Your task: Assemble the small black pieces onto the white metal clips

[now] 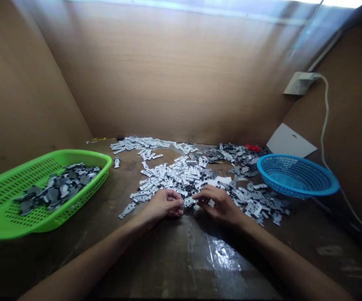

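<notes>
My left hand (167, 204) is closed, thumb against fingers, at the near edge of a pile of flat silvery metal pieces (171, 175). A small metal piece (189, 202) sticks out from its fingertips toward the right. Facing it, my right hand (217, 203) has its fingers bent together in a pinch close to that same piece. What lies inside the right fingertips is too small to make out. Tiny black parts (201, 183) are scattered among the metal just beyond both hands.
A green basket (104, 175) at the left holds dark and silvery pieces. At the right stands a blue round basket (296, 192), near darker metal pieces (231, 154) and a red item (253, 148). A white card leans there, under a socket with a hanging cable (326, 108). Wooden panels enclose the table.
</notes>
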A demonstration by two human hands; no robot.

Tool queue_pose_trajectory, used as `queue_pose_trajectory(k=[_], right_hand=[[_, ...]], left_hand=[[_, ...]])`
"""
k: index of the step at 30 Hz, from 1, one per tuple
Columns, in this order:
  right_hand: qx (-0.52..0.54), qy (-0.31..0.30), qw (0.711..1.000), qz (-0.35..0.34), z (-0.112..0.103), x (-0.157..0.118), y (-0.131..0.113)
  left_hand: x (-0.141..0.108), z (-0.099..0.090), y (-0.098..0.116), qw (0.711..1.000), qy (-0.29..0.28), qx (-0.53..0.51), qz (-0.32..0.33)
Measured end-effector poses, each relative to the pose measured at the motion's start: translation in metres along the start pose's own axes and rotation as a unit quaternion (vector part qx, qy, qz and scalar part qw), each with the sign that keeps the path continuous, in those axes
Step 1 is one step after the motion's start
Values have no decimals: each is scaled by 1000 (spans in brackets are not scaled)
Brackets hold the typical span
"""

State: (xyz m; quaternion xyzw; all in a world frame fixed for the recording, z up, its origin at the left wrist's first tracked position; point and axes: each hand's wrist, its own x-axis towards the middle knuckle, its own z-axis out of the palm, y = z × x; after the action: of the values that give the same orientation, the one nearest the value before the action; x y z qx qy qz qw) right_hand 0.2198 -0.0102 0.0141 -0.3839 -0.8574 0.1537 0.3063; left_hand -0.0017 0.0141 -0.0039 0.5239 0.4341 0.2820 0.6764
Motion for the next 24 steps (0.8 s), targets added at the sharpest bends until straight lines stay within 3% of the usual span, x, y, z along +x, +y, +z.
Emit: queue_pose_trajectory(k=[11,17,21,24], right_hand=[[-71,-79,994,22,8,-3,10],[-31,-94,995,12,7,-1,8],[44,-39,998,12,1,0,0],[15,22,999,32,2,1,-2]], left_hand=[[3,-3,-2,999,27,25,14],[4,-4,-3,999,19,33,10],[2,-2,-1,998,22,55,14],[0,1,0,997,16,79,19]])
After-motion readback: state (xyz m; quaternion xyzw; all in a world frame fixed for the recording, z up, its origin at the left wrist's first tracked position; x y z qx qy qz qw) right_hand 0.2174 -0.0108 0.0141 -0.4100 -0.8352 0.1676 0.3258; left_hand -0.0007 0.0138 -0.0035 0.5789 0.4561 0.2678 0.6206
